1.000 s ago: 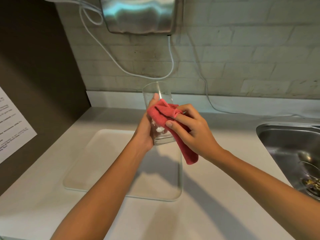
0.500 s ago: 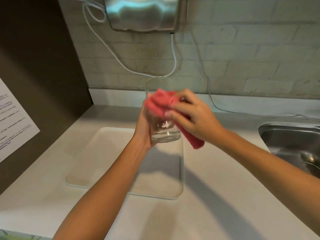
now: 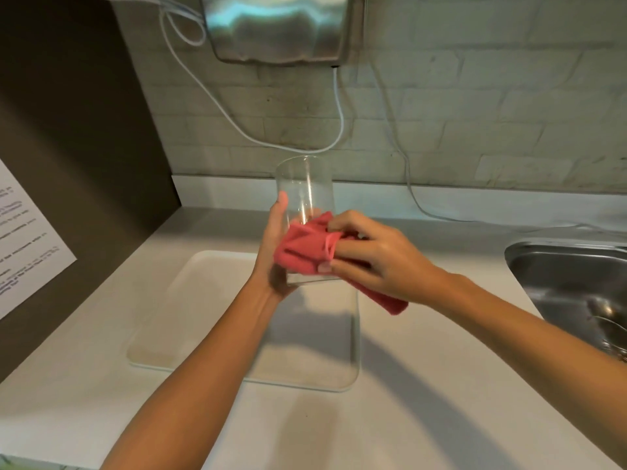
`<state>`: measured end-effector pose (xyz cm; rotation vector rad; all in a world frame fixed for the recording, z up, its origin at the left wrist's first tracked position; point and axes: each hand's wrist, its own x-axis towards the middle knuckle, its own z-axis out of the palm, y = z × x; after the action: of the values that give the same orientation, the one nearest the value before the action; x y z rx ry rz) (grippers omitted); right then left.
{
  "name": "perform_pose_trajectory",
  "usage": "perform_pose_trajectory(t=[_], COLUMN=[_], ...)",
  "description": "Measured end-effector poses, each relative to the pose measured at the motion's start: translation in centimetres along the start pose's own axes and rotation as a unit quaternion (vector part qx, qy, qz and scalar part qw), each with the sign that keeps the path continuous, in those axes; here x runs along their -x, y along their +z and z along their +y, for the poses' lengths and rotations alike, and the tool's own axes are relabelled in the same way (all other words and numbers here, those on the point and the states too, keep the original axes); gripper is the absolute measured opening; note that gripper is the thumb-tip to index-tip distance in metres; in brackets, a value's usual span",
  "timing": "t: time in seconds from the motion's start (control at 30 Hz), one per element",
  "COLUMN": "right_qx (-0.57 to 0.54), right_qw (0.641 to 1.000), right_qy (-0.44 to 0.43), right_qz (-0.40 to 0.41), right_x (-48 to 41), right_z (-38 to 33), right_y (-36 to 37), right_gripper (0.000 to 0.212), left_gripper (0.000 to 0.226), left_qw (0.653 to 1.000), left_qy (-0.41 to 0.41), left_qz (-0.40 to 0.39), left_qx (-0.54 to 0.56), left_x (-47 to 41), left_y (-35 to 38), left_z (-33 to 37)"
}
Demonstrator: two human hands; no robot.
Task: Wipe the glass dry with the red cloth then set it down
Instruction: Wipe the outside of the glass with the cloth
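Note:
A clear drinking glass (image 3: 305, 188) is held upright in the air above the counter, with my left hand (image 3: 274, 252) wrapped around its lower left side and base. My right hand (image 3: 376, 259) presses a bunched red cloth (image 3: 307, 249) against the lower front of the glass. A tail of the cloth hangs out below my right wrist. The upper half of the glass shows bare; its lower half is hidden by the cloth and fingers.
A white tray (image 3: 217, 340) lies on the white counter right under my hands. A steel sink (image 3: 573, 286) is set in at the right. A metal wall unit (image 3: 281, 25) with white cables hangs on the tiled wall behind. A printed sheet (image 3: 23, 242) is on the dark left panel.
The red cloth has slid from the upper part of the glass down to its lower part. The glass stays in my left hand above the tray.

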<state>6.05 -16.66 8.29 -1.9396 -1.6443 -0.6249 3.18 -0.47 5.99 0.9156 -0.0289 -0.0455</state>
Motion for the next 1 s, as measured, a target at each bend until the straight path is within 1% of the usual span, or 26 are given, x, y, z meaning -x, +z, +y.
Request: perform_pose_trajectory(t=[0.07, 0.1, 0.17, 0.23, 0.33, 0.37, 0.4, 0.43, 0.5, 0.57, 0.67, 0.73, 0.8, 0.93, 0.97, 1.0], right_qx=[-0.016, -0.022, -0.032, -0.043, -0.054, -0.061, -0.065, -0.069, -0.081, -0.108, -0.162, -0.186, -0.189, -0.165, -0.157, -0.147], right_qw=[0.995, 0.988, 0.976, 0.978, 0.994, 0.995, 0.994, 0.99, 0.973, 0.956, 0.944, 0.936, 0.933, 0.933, 0.933, 0.934], right_qy=[0.068, 0.107, 0.154, 0.146, 0.07, 0.061, 0.07, 0.092, 0.163, 0.212, 0.225, 0.231, 0.238, 0.245, 0.245, 0.244], right_qz=[0.066, 0.107, 0.154, 0.144, 0.069, 0.054, 0.057, 0.079, 0.142, 0.17, 0.177, 0.189, 0.192, 0.204, 0.21, 0.215], right_x=[-1.5, -2.5, -3.9, -3.7, -1.4, -1.1, -1.2, -1.7, -2.9, -3.5, -3.2, -3.0, -2.9, -3.0, -3.0, -3.0], right_z=[1.1, 1.5, 1.7, 0.8, -0.6, -0.4, 0.0, 0.5, 1.2, 1.4, 0.8, 0.7, 0.9, 1.2, 1.2, 1.3], right_y=[-0.7, -1.2, -1.5, -1.0, 0.3, 0.4, 0.2, 0.0, -0.8, -1.0, -0.8, -0.8, -1.0, -1.3, -1.3, -1.4], right_gripper=[0.027, 0.029, 0.032, 0.031, 0.022, 0.02, 0.018, 0.017, 0.023, 0.024, 0.029, 0.03, 0.03, 0.032, 0.033, 0.033], left_gripper=[0.06, 0.062, 0.067, 0.061, 0.071, 0.072, 0.07, 0.068, 0.064, 0.068, 0.069, 0.07, 0.076, 0.086, 0.081, 0.07], left_qw=[0.999, 0.998, 0.998, 0.998, 0.999, 0.999, 0.999, 0.999, 0.999, 0.999, 0.999, 0.998, 0.995, 0.99, 0.989, 0.989], left_qy=[0.02, 0.024, 0.031, 0.046, 0.047, 0.047, 0.045, 0.043, 0.037, 0.042, 0.039, 0.038, 0.04, 0.036, 0.032, 0.027], left_qz=[0.034, 0.049, 0.049, 0.035, -0.003, -0.007, 0.001, 0.011, 0.024, 0.016, 0.023, 0.051, 0.076, 0.11, 0.108, 0.101], left_qx=[0.003, -0.004, -0.029, -0.011, 0.025, 0.023, 0.02, 0.023, 0.02, 0.012, 0.013, -0.018, -0.055, -0.086, -0.097, -0.104], left_x=[0.0, -0.1, -0.3, -0.3, -0.4, -0.2, -0.1, -0.1, 0.1, 0.1, 0.0, -0.2, -0.3, -0.4, -0.4, -0.4], left_y=[0.0, 0.3, 0.7, 0.8, 0.1, -0.1, -0.3, -0.6, -0.2, 0.3, 0.8, 0.8, 0.9, 1.4, 1.4, 1.5], left_z=[-0.3, -0.4, -0.5, -0.3, 0.0, 0.0, -0.1, -0.3, -0.5, -0.6, -0.2, -0.1, -0.1, 0.2, 0.3, 0.5])
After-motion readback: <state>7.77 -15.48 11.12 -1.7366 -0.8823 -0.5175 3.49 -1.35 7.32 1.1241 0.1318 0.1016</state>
